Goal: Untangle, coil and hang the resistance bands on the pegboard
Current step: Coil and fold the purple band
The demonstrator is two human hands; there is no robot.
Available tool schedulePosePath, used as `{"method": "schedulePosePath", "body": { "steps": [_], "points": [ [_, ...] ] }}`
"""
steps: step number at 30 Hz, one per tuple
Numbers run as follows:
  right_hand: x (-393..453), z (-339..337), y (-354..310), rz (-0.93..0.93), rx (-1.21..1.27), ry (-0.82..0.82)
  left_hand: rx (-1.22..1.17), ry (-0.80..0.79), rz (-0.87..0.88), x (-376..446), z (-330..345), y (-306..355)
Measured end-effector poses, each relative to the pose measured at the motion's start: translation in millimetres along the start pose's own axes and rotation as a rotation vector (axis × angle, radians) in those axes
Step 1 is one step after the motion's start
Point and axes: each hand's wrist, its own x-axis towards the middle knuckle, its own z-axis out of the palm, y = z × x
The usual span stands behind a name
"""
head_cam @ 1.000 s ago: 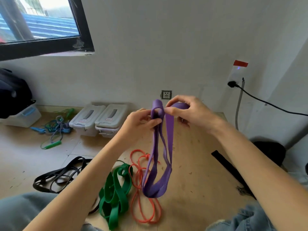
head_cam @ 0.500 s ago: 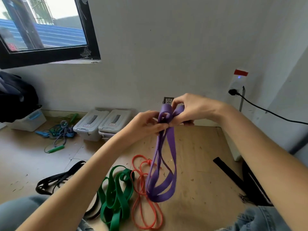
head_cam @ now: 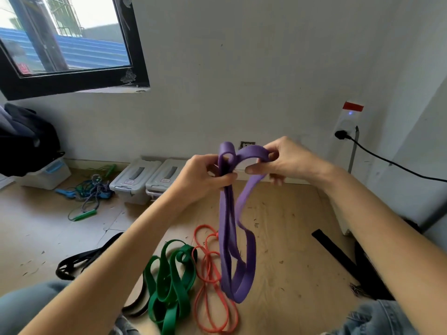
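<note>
Bands – one purple (head_cam: 238,240), green (head_cam: 169,284), orange (head_cam: 212,286), black (head_cam: 79,259)

A pale wooden floor (head_cam: 290,226) carries everything, its boards strewn with small scraps and chips. In the middle foreground a green band (head_cam: 169,281) lies in tangled loops, with a thin orange band (head_cam: 210,267) just beside it on the right, partly overlapping it. A black band (head_cam: 79,259) lies left of the green one. Near the wall stand two grey lidded boxes (head_cam: 147,180) side by side, touching. Left of them lies a heap of skipping ropes (head_cam: 93,192) with blue and green handles, and further left a white tub with a blue clasp (head_cam: 48,174). A black strap (head_cam: 336,252) lies on the right.
</note>
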Motion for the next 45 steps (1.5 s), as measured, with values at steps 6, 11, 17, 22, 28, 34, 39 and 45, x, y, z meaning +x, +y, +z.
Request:
{"method": "schedulePosePath", "body": {
  "steps": [6, 11, 17, 22, 28, 34, 39, 45],
  "points": [
    [-5.8, -0.7, -9.2, -0.09, 0.15, -0.062, 0.005, -0.136, -0.004, -0.3, 2.1, 2.3],
    [-5.1, 10.2, -14.1, -0.14, 0.164, 0.021, 0.006, -0.148, 0.003, 3.5, 7.4, 6.6],
    [-6.4, 8.4, -14.2, -0.218, 0.104, 0.066, 0.017, -0.217, 0.041, 4.7, -0.9, 11.4],
    [-11.3, -2.7, -5.6, -0.172, 0.118, -0.028, -0.008, -0.232, 0.021, 4.5, -17.5, 11.2],
    [-8.8, -4.2, -4.6, -0.163, -0.071, -0.088, 0.013, -0.255, 0.013, 4.8, -16.8, 9.2],
    [-4.8, 12.4, -6.2, -0.246, -0.167, -0.009, 0.185, -0.334, 0.045, 8.9, 0.8, 12.8],
    [-4.6, 18.6, -6.5, -0.337, -0.174, 0.055, 0.001, -0.324, 0.028, 6.5, 2.8, 9.0],
    [-0.3, 24.4, -8.6, -0.342, 0.043, 0.231, -0.341, -0.17, -0.223, -39.2, 73.5, -33.1]
  ]
}}
